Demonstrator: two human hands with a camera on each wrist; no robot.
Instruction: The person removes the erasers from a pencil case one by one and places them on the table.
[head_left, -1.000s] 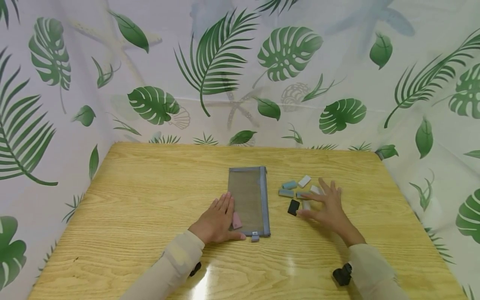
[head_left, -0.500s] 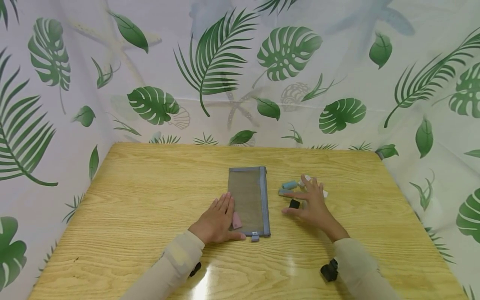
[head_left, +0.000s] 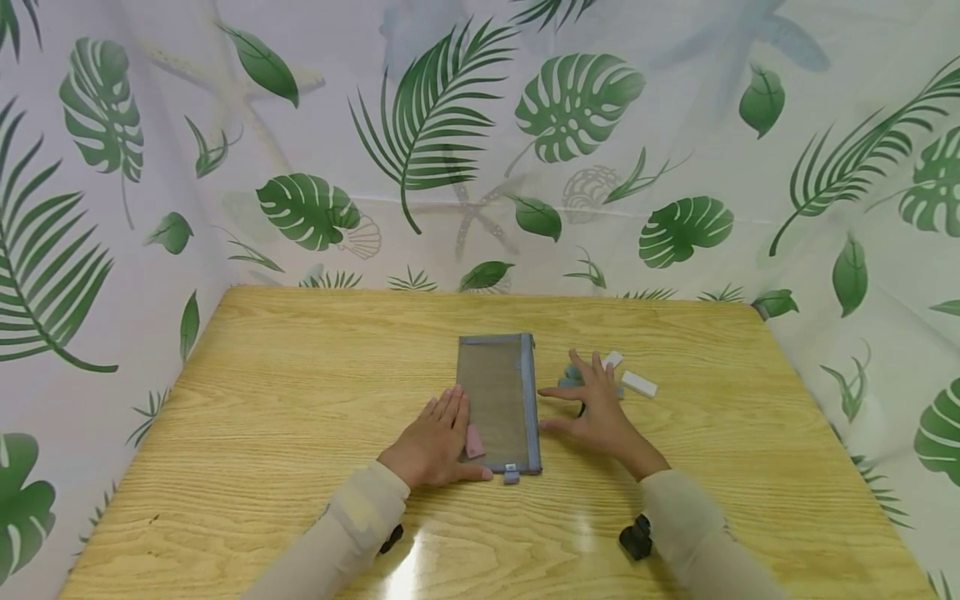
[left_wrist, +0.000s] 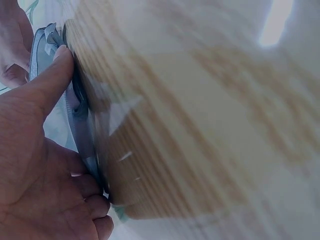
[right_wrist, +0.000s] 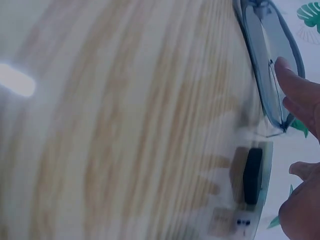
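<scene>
A flat grey-blue mesh zip pouch (head_left: 491, 400) lies on the wooden table, and a pink block (head_left: 474, 442) shows at its lower left. My left hand (head_left: 431, 442) rests on the pouch's left edge, fingers straight and thumb along the near edge. On the other side, my right hand (head_left: 596, 417) hovers with spread fingers, index and thumb tips close to the zip edge; whether they touch it I cannot tell. In the right wrist view the index finger (right_wrist: 297, 87) overlaps the pouch (right_wrist: 287, 35), and a black block (right_wrist: 253, 176) sits beneath the hand.
White blocks (head_left: 639, 383) and blue-green blocks (head_left: 572, 379) lie behind and right of my right hand, partly hidden by it. Small black devices (head_left: 636, 537) hang at both wrists. Leaf-print cloth (head_left: 480, 150) stands along the table's back and sides.
My right hand has moved left from above the small blocks to the pouch's zip edge, uncovering white blocks and covering most of the black one. The left hand and pouch stay put.
</scene>
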